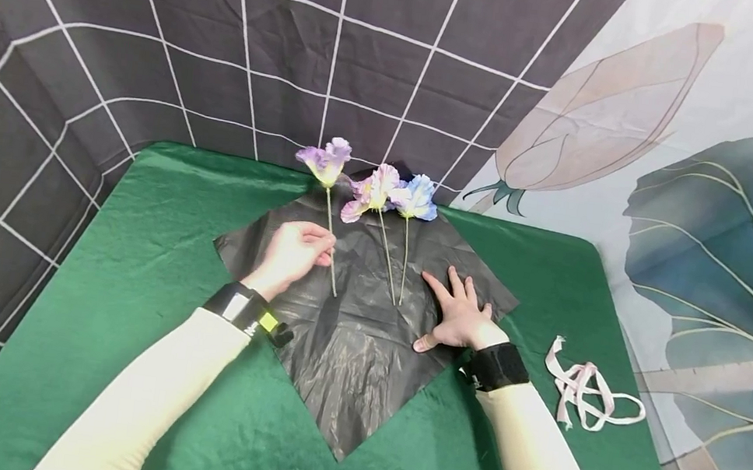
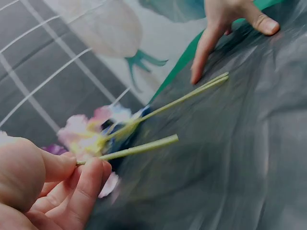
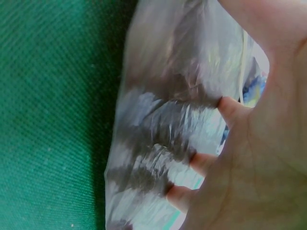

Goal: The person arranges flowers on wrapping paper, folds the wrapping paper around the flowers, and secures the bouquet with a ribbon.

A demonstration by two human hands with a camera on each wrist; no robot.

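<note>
Three artificial flowers lie on a dark wrapping sheet [image 1: 354, 358] spread as a diamond. My left hand [image 1: 318, 247] pinches the green stem [image 2: 139, 149] of the purple flower [image 1: 324, 160] between thumb and fingers. The pink flower [image 1: 371, 191] and the blue flower [image 1: 416, 197] lie side by side to its right, their stems [image 2: 187, 96] close together. My right hand [image 1: 455, 311] rests flat on the sheet just right of those stems, fingers spread. In the right wrist view the palm and fingers [image 3: 230, 108] press on the crinkled sheet [image 3: 168, 120].
A green cloth [image 1: 157, 239] covers the table under the sheet. A pale pink ribbon [image 1: 583, 390] lies loose near the table's right edge. Behind stand a dark grid-patterned backdrop [image 1: 232, 29] and a floral print curtain [image 1: 706, 189].
</note>
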